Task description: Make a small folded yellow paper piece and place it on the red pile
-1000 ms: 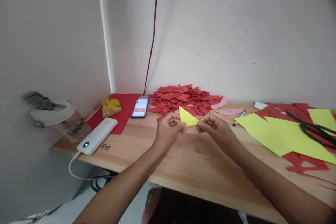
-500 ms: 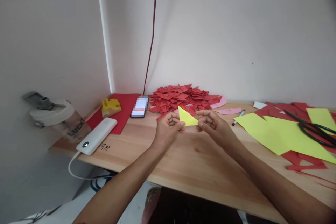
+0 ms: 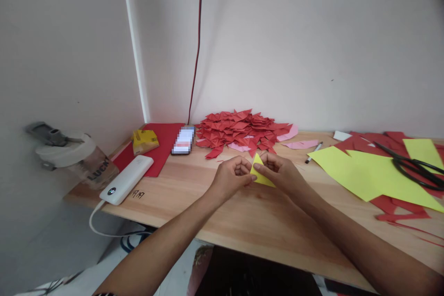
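Observation:
A small yellow paper triangle point(image 3: 260, 174) is held between both hands, above the front-middle of the wooden table. My left hand point(image 3: 236, 173) pinches its left corner between thumb and curled fingers. My right hand point(image 3: 275, 166) grips it from the right, the thumb lying across its face near the top and the fingers behind. Part of the triangle is covered by the right thumb. Just behind the hands lies a heap of folded red paper pieces point(image 3: 239, 129), with pink paper scraps point(image 3: 300, 144) at its edge.
To the right lie yellow paper sheets point(image 3: 360, 171), black scissors point(image 3: 412, 166), red scraps point(image 3: 398, 210) and a marker point(image 3: 314, 152). At left are a phone point(image 3: 183, 140), a white power bank point(image 3: 127, 180), a yellow packet point(image 3: 144, 141), red paper point(image 3: 163, 143) and a lidded bottle point(image 3: 78, 159).
The yellow triangle has turned and moved slightly right and nearer. My right thumb has shifted from its right corner onto its face, and my left hand has moved along with it.

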Tool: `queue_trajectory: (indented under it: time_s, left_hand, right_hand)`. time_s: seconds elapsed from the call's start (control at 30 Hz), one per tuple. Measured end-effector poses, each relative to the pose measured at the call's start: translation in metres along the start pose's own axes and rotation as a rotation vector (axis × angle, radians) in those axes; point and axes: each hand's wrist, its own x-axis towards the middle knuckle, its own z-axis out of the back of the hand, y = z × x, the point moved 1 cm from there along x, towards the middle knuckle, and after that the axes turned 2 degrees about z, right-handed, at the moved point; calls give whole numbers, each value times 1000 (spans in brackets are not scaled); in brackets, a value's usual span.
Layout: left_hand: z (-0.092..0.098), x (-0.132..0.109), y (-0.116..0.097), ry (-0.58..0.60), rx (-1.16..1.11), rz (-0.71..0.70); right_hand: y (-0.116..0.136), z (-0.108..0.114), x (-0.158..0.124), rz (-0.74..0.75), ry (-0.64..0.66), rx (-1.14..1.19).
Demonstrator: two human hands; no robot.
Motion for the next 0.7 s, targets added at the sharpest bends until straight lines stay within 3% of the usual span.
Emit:
queue_trajectory:
  time_s: [0.3,0.5,0.6,0.7]
  left_hand:
    - [-1,-5,-7,71,159,38]
    - [-1,-7,-13,63,287,-40]
    - [0,-7,-13,61,364,-85]
    - [1,-7,-10,70,436,-113]
  right_hand:
    - [1,1,-2,39,-92,-24]
    - [-3,2,-2,17,-135,-8]
    - [-5,1,-1,-8,-95,38]
    - [-4,-1,-1,-83,34,98]
